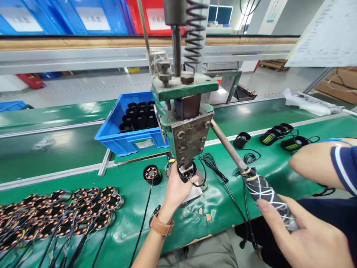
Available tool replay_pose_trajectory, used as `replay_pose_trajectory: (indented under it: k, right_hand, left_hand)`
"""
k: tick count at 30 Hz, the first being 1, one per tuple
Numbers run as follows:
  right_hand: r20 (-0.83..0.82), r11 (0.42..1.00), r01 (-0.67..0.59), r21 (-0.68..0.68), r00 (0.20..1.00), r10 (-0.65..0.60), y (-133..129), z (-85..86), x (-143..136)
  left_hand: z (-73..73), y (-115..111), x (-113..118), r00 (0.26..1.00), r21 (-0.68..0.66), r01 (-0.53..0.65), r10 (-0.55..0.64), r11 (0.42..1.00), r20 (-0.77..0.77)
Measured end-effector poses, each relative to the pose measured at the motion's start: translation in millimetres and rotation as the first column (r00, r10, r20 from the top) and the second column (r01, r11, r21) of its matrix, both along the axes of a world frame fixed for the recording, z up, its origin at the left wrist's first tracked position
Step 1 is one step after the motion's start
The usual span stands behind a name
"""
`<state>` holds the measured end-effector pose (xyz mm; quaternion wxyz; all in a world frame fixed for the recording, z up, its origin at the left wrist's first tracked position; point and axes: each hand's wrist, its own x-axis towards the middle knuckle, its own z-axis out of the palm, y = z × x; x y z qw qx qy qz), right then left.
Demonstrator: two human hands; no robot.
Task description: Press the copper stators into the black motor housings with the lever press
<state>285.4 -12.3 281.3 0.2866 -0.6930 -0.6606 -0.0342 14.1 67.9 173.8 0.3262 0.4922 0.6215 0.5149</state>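
A green hand press (192,137) stands on the bench in front of me. Under its ram sits a black motor housing (184,176) with wires, and my left hand (178,188) is wrapped round its near side. My right hand (304,227) grips the press lever (270,197), whose handle is bound in black wrap and white string. Just left of the press, a black housing with a copper-wound stator (152,173) inside trails a black cable. The ram's lower end hides part of the housing I hold.
Rows of copper-wound stators (83,208) with cables lie at the left. Behind them is a blue bin (128,139) of black housings. Finished-looking black housings (270,137) and coiled cables (214,165) lie right of the press. A co-worker's arm (315,163) rests at the right edge.
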Motion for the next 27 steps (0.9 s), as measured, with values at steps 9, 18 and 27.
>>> replay_pose_trajectory:
  k: [9,18,27]
  right_hand:
    - [0.089,0.998,-0.043,0.047,0.995,0.039,-0.1,-5.6,-2.1]
    - [-0.058,0.996,-0.01,0.085,0.998,0.015,-1.9,-15.2,-12.5]
    - [-0.046,0.997,0.014,0.08,0.999,-0.011,1.0,-22.5,-10.5]
  left_hand:
    - [9.9,0.2,1.1,0.99,0.003,0.069,-0.069,0.998,0.125]
    - [12.5,2.1,0.8,0.983,-0.023,0.09,-0.086,0.996,0.163]
    - [3.5,2.7,-1.7,0.991,0.006,0.067,-0.067,0.998,0.113]
